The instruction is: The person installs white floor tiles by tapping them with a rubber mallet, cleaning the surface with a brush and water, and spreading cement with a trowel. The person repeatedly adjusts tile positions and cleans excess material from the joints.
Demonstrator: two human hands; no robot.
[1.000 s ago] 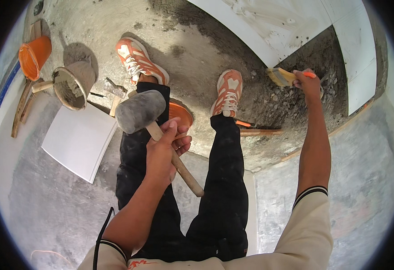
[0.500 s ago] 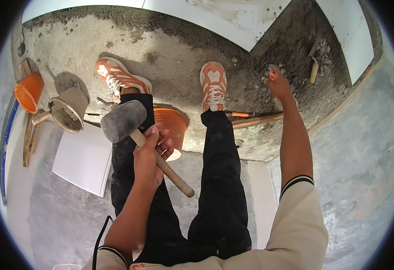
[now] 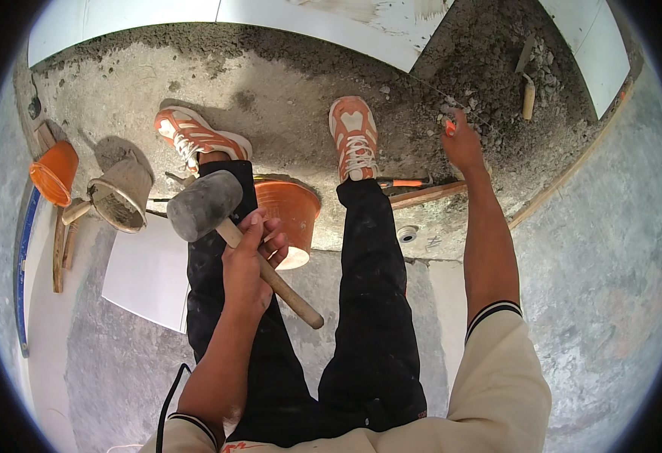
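My left hand (image 3: 246, 270) is closed around the wooden handle of a rubber mallet (image 3: 205, 205), whose grey head points up and left, in front of my left leg. Farther right, my right hand (image 3: 464, 143) reaches down close to rough mortar (image 3: 489, 75). Its fingers are closed on a small orange piece (image 3: 449, 128); most of that thing is hidden, so I cannot tell its kind. A thin string appears to run past these fingers from the corner of a white tile (image 3: 391, 47).
A trowel (image 3: 529, 100) lies on the mortar. An orange bucket (image 3: 289, 215) stands behind my left leg. An orange-handled tool (image 3: 406, 183) and a wooden strip (image 3: 429, 196) lie near my right shoe. At left are a dirty dipper (image 3: 123, 192), an orange pail (image 3: 55, 174) and white tiles (image 3: 148, 272).
The view has shifted slightly. My right hand has moved a little to the left, still closed on the orange piece. The mallet stays in my left hand, almost unmoved.
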